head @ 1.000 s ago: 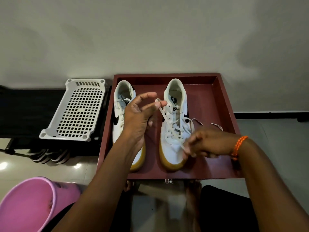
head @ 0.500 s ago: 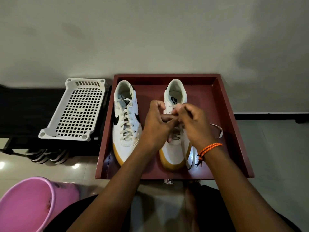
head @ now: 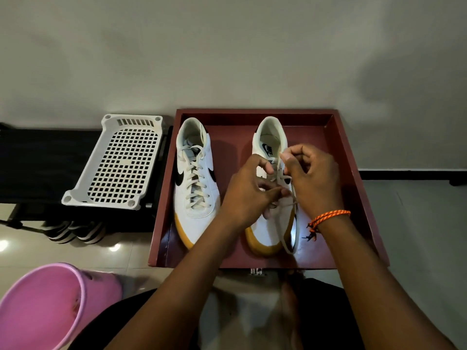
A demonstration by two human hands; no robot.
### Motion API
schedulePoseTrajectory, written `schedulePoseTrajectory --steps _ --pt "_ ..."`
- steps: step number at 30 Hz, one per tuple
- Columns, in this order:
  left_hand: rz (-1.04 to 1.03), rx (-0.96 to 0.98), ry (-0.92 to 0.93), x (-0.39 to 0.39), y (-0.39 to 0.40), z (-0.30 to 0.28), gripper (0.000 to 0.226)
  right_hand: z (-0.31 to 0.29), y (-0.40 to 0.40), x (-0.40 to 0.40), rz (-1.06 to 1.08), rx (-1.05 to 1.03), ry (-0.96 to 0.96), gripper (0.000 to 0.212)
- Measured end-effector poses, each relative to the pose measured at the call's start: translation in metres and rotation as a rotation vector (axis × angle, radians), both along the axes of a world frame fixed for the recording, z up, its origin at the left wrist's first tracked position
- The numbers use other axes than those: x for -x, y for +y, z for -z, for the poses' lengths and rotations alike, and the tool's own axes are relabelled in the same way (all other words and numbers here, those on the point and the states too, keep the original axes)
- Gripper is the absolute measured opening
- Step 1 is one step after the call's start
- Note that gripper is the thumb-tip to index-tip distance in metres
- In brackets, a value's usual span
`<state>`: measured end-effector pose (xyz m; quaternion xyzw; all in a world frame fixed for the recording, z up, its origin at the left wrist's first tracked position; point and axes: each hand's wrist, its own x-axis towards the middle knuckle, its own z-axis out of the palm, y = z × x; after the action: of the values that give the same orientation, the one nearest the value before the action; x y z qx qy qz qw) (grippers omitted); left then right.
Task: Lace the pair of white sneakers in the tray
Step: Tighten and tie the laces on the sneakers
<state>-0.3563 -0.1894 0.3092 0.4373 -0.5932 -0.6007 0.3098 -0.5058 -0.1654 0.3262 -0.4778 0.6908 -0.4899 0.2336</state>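
Note:
Two white sneakers with black swooshes and tan soles stand toes toward me in a dark red tray (head: 353, 188). The left sneaker (head: 195, 183) is laced up its front. Both hands work over the right sneaker (head: 271, 231). My left hand (head: 249, 195) curls over its eyelet area and pinches the cream lace (head: 286, 238). My right hand (head: 312, 178), with an orange cord at the wrist, pinches another stretch of that lace near the tongue. A loose lace end trails down over the toe. The hands hide most of the lacing.
A white perforated plastic basket (head: 118, 162) lies upside down on a black surface left of the tray. Striped footwear (head: 75, 232) sits on the tile floor beneath it. A pink bucket (head: 48, 306) stands at bottom left. A plain wall rises behind the tray.
My left hand came down from beside the left sneaker and my right hand rose from the toe; both met over the right sneaker's tongue and now work the lace there.

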Motion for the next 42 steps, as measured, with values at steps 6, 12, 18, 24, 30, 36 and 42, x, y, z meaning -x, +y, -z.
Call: schedulePoseTrajectory --steps 6,12,18,24,30,36,42 --pt "-0.301 0.203 -0.316 -0.021 -0.019 0.008 0.005 0.007 0.002 0.001 -0.049 -0.005 0.265 0.018" --pt "-0.296 0.257 -0.547 -0.017 -0.013 0.007 0.016 0.008 0.003 -0.010 -0.021 -0.035 0.710 0.005" --pt "-0.291 0.260 -0.558 -0.015 -0.011 0.004 0.015 0.022 0.002 -0.019 -0.018 -0.128 0.652 0.009" --pt "-0.310 0.207 -0.519 -0.015 -0.012 0.004 0.013 0.033 -0.001 -0.038 0.175 -0.231 0.254 0.014" --pt "-0.314 0.167 -0.455 -0.015 -0.013 0.007 0.014 0.035 -0.003 -0.046 0.275 -0.173 0.137 0.019" --pt "-0.314 0.189 -0.498 -0.017 -0.014 0.009 0.012 0.041 -0.006 -0.043 0.200 -0.184 -0.044 0.035" --pt "-0.283 0.280 -0.591 -0.016 -0.011 0.006 0.007 0.035 -0.003 -0.039 0.115 -0.223 0.026 0.045"
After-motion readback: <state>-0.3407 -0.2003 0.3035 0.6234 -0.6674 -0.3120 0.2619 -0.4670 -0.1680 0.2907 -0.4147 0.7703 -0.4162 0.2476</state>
